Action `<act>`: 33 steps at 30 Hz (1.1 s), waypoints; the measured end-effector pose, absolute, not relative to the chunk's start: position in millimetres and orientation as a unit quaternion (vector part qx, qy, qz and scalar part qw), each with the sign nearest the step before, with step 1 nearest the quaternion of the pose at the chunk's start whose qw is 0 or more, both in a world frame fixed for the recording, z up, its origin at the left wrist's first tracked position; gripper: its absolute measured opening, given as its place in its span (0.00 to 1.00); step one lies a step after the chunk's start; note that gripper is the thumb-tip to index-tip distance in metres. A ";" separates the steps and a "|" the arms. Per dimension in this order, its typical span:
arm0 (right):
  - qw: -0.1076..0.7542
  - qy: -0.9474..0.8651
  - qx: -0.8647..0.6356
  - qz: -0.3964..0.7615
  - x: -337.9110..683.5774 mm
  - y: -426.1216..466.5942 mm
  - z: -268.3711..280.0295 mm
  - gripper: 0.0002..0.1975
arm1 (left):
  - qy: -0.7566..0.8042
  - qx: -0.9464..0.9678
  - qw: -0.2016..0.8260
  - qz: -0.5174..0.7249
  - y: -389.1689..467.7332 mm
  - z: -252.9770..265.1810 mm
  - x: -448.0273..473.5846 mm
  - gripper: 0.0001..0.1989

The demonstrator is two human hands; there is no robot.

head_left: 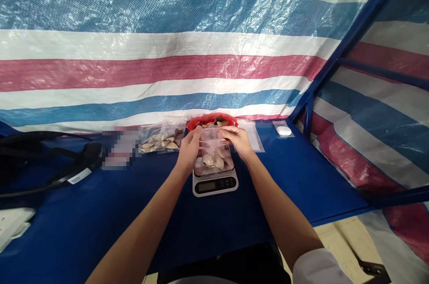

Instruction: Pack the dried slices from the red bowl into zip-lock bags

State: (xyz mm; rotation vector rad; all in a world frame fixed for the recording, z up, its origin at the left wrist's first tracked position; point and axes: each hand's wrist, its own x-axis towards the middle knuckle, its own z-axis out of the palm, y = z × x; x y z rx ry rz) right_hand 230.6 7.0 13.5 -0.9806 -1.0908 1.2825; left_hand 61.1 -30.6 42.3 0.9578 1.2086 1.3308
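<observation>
A clear plastic zip bag (212,150) with several pale, shell-like pieces in it is held upright over a white kitchen scale (216,187). My left hand (190,146) is closed on the bag's upper left edge. At the upper right edge, the fingers of my right hand (238,142) pinch the plastic. Whether the bag's bottom rests on the weighing plate (199,169) I cannot tell. Just behind my hands sits an open red bag (231,119) holding more brownish pieces, partly hidden by the clear bag. The scale's display looks dark.
Left of my hands lie filled clear bags (164,141) on the blue table (288,177). A stack of flat clear bags (255,136) and a small white case (283,130) are to the right. Black cables (77,159) and a white power strip (15,226) occupy the left side. Striped sheeting (150,69) hangs behind.
</observation>
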 end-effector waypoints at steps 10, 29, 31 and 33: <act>0.576 -0.432 -0.433 0.542 235.9 2.9 9.1 0.23 | 0.443 0.526 0.453 0.568 -12.9 36.9 55.4 0.20; 0.584 -0.426 -0.471 0.505 238.5 -1.4 4.6 0.22 | 0.428 0.498 0.496 0.569 -2.2 14.2 33.8 0.17; 0.590 -0.428 -0.467 0.501 239.0 -1.4 3.2 0.21 | 0.428 0.495 0.507 0.562 -2.8 13.1 34.2 0.17; 0.594 -0.434 -0.465 0.493 239.4 -1.1 2.0 0.20 | 0.426 0.495 0.517 0.554 -2.9 11.7 34.0 0.17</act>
